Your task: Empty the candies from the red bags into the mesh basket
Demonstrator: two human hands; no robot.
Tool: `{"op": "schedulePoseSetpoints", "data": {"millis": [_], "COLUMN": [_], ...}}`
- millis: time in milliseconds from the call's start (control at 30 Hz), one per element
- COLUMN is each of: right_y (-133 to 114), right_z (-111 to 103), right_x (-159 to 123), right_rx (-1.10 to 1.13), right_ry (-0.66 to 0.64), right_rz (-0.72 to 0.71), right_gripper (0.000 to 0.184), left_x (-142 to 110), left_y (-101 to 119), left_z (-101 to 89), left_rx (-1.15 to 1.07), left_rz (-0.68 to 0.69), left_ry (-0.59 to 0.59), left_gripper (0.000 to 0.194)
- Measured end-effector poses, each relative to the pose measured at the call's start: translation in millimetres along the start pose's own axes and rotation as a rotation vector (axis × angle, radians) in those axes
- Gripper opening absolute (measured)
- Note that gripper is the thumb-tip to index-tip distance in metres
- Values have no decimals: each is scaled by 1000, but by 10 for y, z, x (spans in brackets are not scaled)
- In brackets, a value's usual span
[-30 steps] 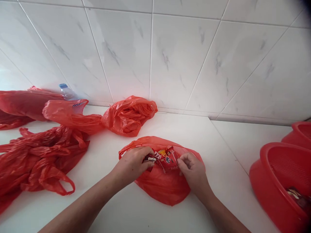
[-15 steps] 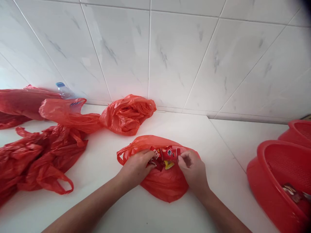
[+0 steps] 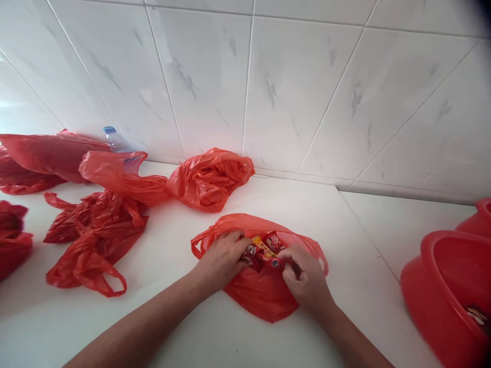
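A red plastic bag lies on the white counter in front of me, its mouth open toward the wall. Several small red and yellow snack packets sit in the opening. My left hand rests on the bag's left side with curled fingers pressing the packets and the bag edge. My right hand is closed, pinching a red packet at the bag's right side.
More crumpled red bags lie to the left and by the tiled wall. A water bottle stands behind them. A red plastic basket with some packets sits at the right, another behind it.
My right hand dropped lower and closed on a red packet. The packets shifted inside the bag's mouth. The camera view swung slightly left.
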State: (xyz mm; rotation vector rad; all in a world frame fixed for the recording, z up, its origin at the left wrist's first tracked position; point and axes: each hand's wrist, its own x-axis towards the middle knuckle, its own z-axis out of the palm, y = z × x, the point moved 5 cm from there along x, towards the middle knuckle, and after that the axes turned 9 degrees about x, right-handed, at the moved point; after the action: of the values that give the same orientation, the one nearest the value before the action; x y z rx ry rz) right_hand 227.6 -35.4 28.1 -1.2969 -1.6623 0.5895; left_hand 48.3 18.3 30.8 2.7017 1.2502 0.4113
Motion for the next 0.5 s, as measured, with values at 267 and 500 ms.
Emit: {"op": "schedulePoseSetpoints", "data": {"millis": [267,500], "right_y": [24,-85], "right_z": [-67,95], "right_x": [-34,-30], "right_rx": [23,-3], "right_ry": [280,92], "right_rz": [144,-7], "right_gripper": [11,12], "left_x": [10,-13], "left_y": [121,96], "left_z": [-36,-61], "left_rx": [-144,-135], "left_rz": [133,137], "left_ry": [-39,-32], "left_gripper": [35,23]}}
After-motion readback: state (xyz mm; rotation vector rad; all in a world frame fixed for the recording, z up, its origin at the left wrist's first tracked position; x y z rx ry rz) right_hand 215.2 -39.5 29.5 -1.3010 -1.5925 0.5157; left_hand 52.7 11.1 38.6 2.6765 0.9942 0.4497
